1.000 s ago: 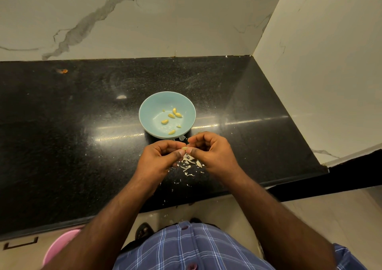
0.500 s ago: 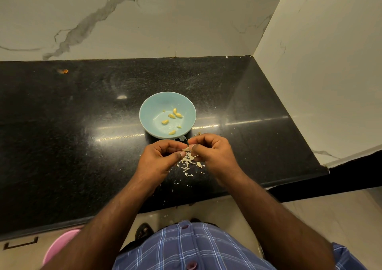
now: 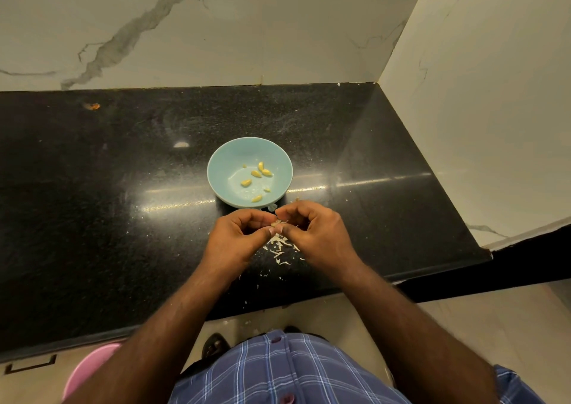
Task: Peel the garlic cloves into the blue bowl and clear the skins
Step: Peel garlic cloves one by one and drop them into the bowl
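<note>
The person wears a blue plaid shirt [image 3: 287, 369] crossed by thin white lines, with dark reddish buttons [image 3: 288, 399] down its front; both forearms are bare, and a dark sandal [image 3: 215, 345] shows below

counter: black speckled stone countertop [image 3: 92, 218], glossy, light streak reflected | walls: white marble wall [image 3: 216, 26] with grey veins, side wall [image 3: 479, 110] meets at corner | floor: beige tile floor [image 3: 479, 326]

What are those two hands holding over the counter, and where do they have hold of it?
A small garlic clove, pinched between the fingertips of the left hand and the right hand, one at each side. Which end each holds cannot be told.
</note>
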The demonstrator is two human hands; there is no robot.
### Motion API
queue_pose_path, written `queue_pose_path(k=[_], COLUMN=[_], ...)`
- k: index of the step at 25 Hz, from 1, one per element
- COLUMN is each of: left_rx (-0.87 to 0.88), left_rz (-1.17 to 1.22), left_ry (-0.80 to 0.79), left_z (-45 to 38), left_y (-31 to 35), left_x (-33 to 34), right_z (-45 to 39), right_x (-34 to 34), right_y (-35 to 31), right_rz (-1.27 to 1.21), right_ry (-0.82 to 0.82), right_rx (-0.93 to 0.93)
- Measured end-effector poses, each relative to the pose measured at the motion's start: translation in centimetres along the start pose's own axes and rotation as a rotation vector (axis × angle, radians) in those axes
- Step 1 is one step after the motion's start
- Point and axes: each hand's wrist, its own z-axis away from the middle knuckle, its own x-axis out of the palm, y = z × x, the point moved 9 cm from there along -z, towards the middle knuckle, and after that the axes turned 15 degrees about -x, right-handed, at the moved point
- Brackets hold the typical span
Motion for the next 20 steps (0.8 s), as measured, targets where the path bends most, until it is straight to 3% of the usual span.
queue_pose_path(k=[8, 13, 20], left_rx=[-0.085, -0.067, 0.002], left_rz=[0.235, 0.245, 0.108], left_ry=[-0.079, -0.079, -0.033], left_z=[-0.6, -0.6, -0.4], left_y=[-0.8, -0.6, 0.1], left_x=[0.0, -0.1, -0.3], right_z=[0.0, 0.5, 1.5], right_x=[0.2, 1.2, 2.6], right_y=[0.3, 2.2, 3.2], right_rz=[-0.139, -0.417, -0.7], right_ry=[0.022, 0.119, 0.118], right_rx=[0.034, 0.299, 0.612])
